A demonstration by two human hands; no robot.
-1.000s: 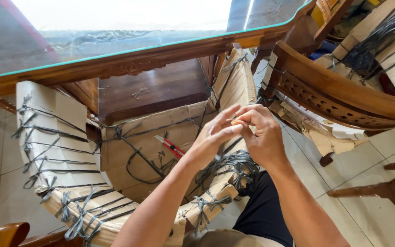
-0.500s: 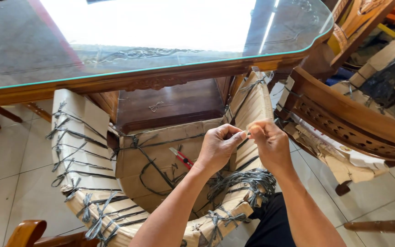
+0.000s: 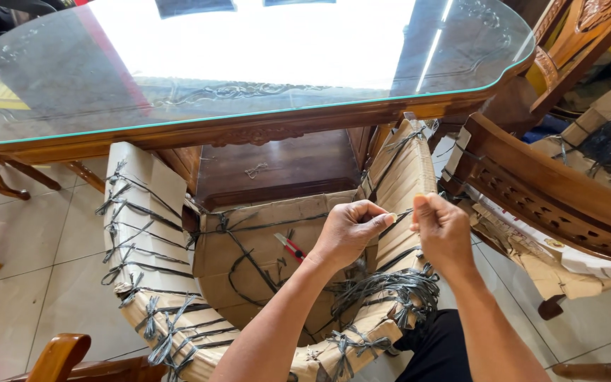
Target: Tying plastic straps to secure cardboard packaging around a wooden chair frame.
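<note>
My left hand [image 3: 351, 230] and my right hand [image 3: 444, 232] are raised over a chair wrapped in brown cardboard [image 3: 249, 247]. Both hands pinch a thin dark plastic string [image 3: 403, 214] that runs between them, a small gap apart. The string comes from the grey-black bindings [image 3: 390, 286] tied around the chair's right arm. A red box cutter [image 3: 290, 247] lies on the cardboard seat, left of my left hand.
A glass-topped carved wooden table [image 3: 249, 117] stands just beyond the chair. Another carved wooden chair [image 3: 553, 191] with torn cardboard is at the right. More wrapped furniture is at the far right. Part of a wooden armrest [image 3: 58, 354] shows at bottom left. The floor has pale tiles.
My hands have drawn apart, with the string now stretched between them. The view has tilted up and shifted, showing more of the table top.
</note>
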